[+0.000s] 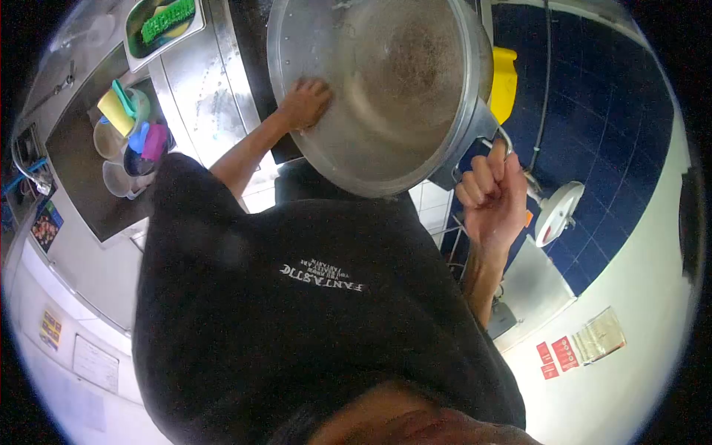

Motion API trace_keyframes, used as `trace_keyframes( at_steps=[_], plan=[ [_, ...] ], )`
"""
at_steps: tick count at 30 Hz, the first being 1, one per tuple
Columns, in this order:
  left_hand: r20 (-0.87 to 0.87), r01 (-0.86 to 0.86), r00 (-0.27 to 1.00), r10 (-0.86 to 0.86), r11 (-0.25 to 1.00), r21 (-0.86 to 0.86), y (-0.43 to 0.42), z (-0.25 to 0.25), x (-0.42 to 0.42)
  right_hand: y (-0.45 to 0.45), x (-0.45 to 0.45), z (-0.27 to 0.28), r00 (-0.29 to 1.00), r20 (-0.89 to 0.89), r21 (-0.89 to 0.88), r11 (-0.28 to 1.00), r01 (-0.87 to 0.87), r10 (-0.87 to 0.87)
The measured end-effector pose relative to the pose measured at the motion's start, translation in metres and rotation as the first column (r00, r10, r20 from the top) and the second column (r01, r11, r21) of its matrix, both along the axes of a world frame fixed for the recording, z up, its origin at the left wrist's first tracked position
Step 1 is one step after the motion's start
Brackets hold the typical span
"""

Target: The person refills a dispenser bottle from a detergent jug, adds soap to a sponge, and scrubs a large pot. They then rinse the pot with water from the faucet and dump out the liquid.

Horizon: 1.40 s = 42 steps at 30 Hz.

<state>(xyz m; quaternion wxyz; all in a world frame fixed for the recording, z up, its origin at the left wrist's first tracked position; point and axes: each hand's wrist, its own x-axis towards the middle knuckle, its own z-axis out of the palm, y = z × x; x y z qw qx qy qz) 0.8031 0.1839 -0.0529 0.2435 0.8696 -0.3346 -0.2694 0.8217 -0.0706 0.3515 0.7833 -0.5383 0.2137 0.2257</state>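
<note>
A large, round metal pot (pixel 363 156) is tilted in front of me, its hollow facing up toward my head. Brownish marks show on its bottom. My left hand (pixel 305 104) reaches over the left rim and lies against the inner wall, fingers stretched out. Whether anything sits under that palm is hidden. On the right side, my right hand (pixel 495 189) is closed around the pot's metal loop handle (pixel 502 137), with the fingers hooked through it.
At left, a sink (pixel 81 178) holds several cups and a pink item (pixel 154 141). A metal tray (pixel 133 55) with a green brush (pixel 167 20) stands on the steel counter (pixel 196 81). Right are a yellow object (pixel 503 85), a hanging hose (pixel 545 81) and a white round fixture (pixel 560 213).
</note>
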Motion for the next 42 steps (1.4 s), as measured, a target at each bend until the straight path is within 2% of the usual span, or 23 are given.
trace_keyframes(
  at_steps=[1, 2, 4, 5, 7, 8, 9, 11, 12, 13, 14, 15, 16, 17, 18, 20, 21, 23, 27, 29, 30, 36, 42],
  plan=[
    [0.216, -0.183, 0.964, 0.152, 0.974, 0.131, 0.003, -0.005, -0.007, 0.002, 0.001, -0.001, 1.0, -0.005, 0.006, 1.0, 0.015, -0.015],
    [0.21, -0.17, 0.968, 0.14, 0.976, 0.134, -0.002, -0.001, -0.021, 0.003, 0.002, -0.002, 1.0, -0.014, 0.009, 1.0, 0.028, -0.028],
    [-0.145, 0.064, 0.985, -0.094, 0.977, -0.202, -0.018, 0.009, -0.045, 0.005, 0.002, -0.003, 1.0, 0.001, -0.022, 1.0, 0.012, -0.012],
    [-0.138, 0.063, 0.986, -0.091, 0.978, -0.198, -0.014, -0.003, -0.033, 0.006, 0.004, -0.003, 1.0, 0.008, -0.018, 1.0, 0.009, -0.009],
    [-0.042, -0.032, 0.998, 0.045, 0.961, 0.274, 0.001, -0.014, -0.015, 0.008, 0.0, -0.002, 1.0, -0.015, -0.025, 1.0, 0.014, -0.014],
    [0.31, -0.263, 0.937, 0.163, 0.912, 0.315, 0.008, -0.008, -0.021, 0.008, 0.0, -0.004, 1.0, -0.009, -0.021, 1.0, 0.011, -0.011],
    [0.324, -0.266, 0.932, 0.161, 0.912, 0.313, 0.005, -0.002, -0.025, 0.008, -0.001, -0.007, 1.0, -0.001, -0.013, 1.0, 0.022, -0.022],
    [-0.149, -0.013, 0.988, 0.044, 0.979, 0.202, -0.014, 0.049, -0.033, 0.003, -0.005, -0.007, 1.0, -0.002, -0.018, 1.0, 0.022, -0.022],
    [-0.145, -0.023, 0.988, 0.053, 0.979, 0.202, -0.011, 0.041, -0.033, 0.001, -0.007, -0.008, 0.999, -0.009, 0.023, 0.999, 0.047, -0.047],
    [0.072, -0.313, 0.949, 0.306, 0.903, 0.293, -0.004, 0.023, -0.033, 0.0, -0.005, -0.009, 0.997, -0.016, 0.068, 0.995, 0.073, -0.072],
    [0.302, -0.579, 0.812, 0.499, 0.754, 0.31, 0.001, 0.012, -0.027, -0.001, -0.003, -0.009, 0.997, -0.009, 0.07, 0.995, 0.074, -0.073],
    [0.301, -0.575, 0.814, 0.496, 0.758, 0.306, -0.001, 0.003, -0.027, -0.002, -0.003, -0.007, 0.995, -0.006, 0.046, 0.994, 0.1, -0.1],
    [0.139, -0.837, 0.547, 0.826, 0.537, 0.104, -0.004, -0.002, -0.027, -0.004, -0.005, -0.004, 0.992, -0.003, 0.02, 0.992, 0.125, -0.125],
    [-0.098, -0.983, 0.185, 0.978, 0.183, -0.028, -0.006, -0.006, -0.023, -0.007, -0.005, -0.002, 0.993, 0.002, 0.016, 0.992, 0.122, -0.122],
    [-0.099, -0.984, 0.178, 0.979, 0.176, -0.031, -0.006, -0.01, -0.021, -0.009, -0.005, 0.0, 0.992, 0.0, 0.033, 0.991, 0.128, -0.128],
    [-0.359, -0.975, -0.068, 0.931, -0.138, -0.173, -0.002, -0.016, -0.012, -0.01, -0.008, 0.004, 0.992, 0.002, 0.07, 0.99, 0.123, -0.124],
    [-0.356, -0.973, -0.069, 0.932, -0.141, -0.181, 0.003, -0.02, -0.002, -0.01, -0.011, 0.005, 0.993, 0.01, 0.074, 0.99, 0.119, -0.12],
    [-0.358, -0.995, 0.021, 0.933, 0.054, 0.082, 0.011, -0.015, 0.017, -0.012, -0.019, 0.01, 0.982, 0.03, -0.095, 0.978, 0.187, -0.185],
    [-0.325, -0.989, 0.149, 0.934, 0.146, -0.036, 0.022, 0.009, 0.041, -0.04, -0.04, 0.015, 0.94, 0.059, -0.278, 0.899, 0.339, -0.337],
    [-0.231, -0.962, 0.272, 0.934, 0.264, -0.067, 0.025, 0.04, 0.046, -0.056, -0.056, 0.015, 0.917, 0.099, -0.339, 0.853, 0.396, -0.387],
    [-0.183, -0.955, 0.278, 0.943, 0.251, -0.16, 0.023, 0.044, 0.047, -0.057, -0.063, 0.016, 0.898, 0.111, -0.369, 0.821, 0.436, -0.426],
    [-0.037, -0.903, 0.367, 0.929, 0.346, -0.256, 0.016, 0.104, 0.057, -0.095, -0.118, -0.006, 0.859, 0.17, -0.399, 0.763, 0.508, -0.483],
    [0.081, -0.839, 0.49, 0.868, 0.495, -0.224, 0.008, 0.141, 0.072, -0.118, -0.165, -0.031, 0.806, 0.148, -0.39, 0.715, 0.58, -0.574]
  ],
)
